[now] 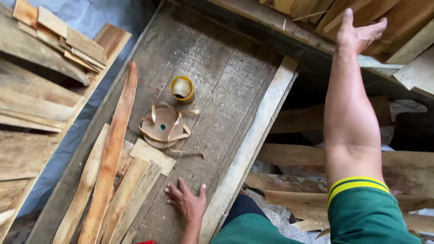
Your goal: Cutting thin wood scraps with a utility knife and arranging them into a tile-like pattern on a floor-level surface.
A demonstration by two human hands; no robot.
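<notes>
Here, left hand point(187, 203) spread flat on bench point(217, 90) near edge; right hand point(359, 34) open, fingers extended, touching stacked planks point(398, 22) far right. Plank long axes run slantwise; right hand nearer.

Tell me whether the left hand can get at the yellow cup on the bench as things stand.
Probably yes. The left hand lies flat on the bench, and only the low tape roll sits between it and the yellow cup.

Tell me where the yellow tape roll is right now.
In the head view the yellow tape roll stands on the worn wooden bench, left of centre, just above a disc wound with brown strip and well ahead of the left hand.
</notes>
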